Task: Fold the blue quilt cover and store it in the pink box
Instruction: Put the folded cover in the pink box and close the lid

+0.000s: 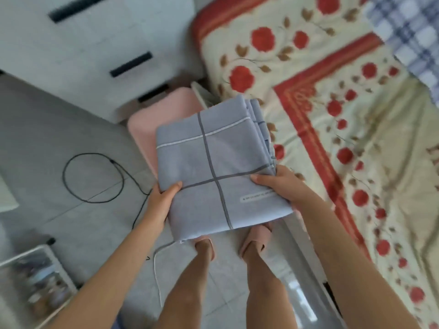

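Head view. Left hand (164,198) grips the left near edge of the folded blue quilt cover (213,162), thumb on top, fingers underneath. Right hand (278,186) grips the right edge likewise. Cover held in the air, partly over the pink box (152,119) on the floor by the bed (308,91) corner. Nearly square; longer axis runs away from the person, layered edges toward the bed.
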